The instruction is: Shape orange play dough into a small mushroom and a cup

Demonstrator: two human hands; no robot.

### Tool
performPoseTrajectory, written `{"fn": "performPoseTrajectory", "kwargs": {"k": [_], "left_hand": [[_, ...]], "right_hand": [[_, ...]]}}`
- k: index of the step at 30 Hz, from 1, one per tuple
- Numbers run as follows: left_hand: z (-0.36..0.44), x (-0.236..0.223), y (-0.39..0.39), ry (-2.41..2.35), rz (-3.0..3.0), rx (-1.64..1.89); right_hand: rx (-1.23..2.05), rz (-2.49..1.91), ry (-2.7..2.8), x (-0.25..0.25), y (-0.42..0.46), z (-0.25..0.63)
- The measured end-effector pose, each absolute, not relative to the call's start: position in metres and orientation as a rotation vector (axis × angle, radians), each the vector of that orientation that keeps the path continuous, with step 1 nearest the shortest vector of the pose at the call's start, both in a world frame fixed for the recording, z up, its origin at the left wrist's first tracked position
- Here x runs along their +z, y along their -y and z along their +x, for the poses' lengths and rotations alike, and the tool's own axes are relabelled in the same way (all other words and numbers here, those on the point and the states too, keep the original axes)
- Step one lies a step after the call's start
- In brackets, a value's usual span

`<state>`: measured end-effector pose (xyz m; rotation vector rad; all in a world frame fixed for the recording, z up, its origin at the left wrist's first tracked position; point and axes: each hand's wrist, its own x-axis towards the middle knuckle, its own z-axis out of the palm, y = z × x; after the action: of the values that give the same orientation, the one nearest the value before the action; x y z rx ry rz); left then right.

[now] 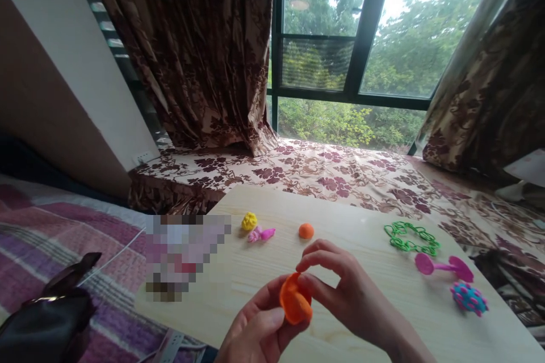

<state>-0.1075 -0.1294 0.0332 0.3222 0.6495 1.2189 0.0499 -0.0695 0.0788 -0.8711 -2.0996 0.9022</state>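
Note:
Above the front of the pale wooden table [340, 300], my left hand [259, 323] holds a hollowed piece of orange modelling clay [293, 300] between thumb and fingers. My right hand [344, 281] pinches the upper rim of the same clay with thumb and index finger. The piece looks folded, with a curled edge and a rounded bulge at its lower right. Just beyond my right hand lies a small orange clay ball [306, 231]. Farther left are a yellow bumpy lump [249, 221] and a pink clay piece [267, 233] with a paler twisted end.
On the table's right side lie a green ring of linked loops [411, 237], a magenta spool-like piece [445, 266] and a blue ball with pink knobs [469, 298]. A blurred-out patch [183, 255] covers the left edge. A black bag [46, 317] rests on the bed.

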Motion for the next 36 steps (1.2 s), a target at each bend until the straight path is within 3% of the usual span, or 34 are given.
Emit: {"fn": "performPoseTrajectory", "kwargs": {"k": [27, 36], "left_hand": [[-0.102, 0.042, 0.127, -0.758, 0.265, 1.242], [-0.1, 0.039, 0.125, -0.747, 0.287, 1.283]], "right_hand": [[0.987, -0.856, 2.091, 0.08, 0.066, 0.053], [0.873, -0.829, 2.114, 0.067, 0.068, 0.047]]}}
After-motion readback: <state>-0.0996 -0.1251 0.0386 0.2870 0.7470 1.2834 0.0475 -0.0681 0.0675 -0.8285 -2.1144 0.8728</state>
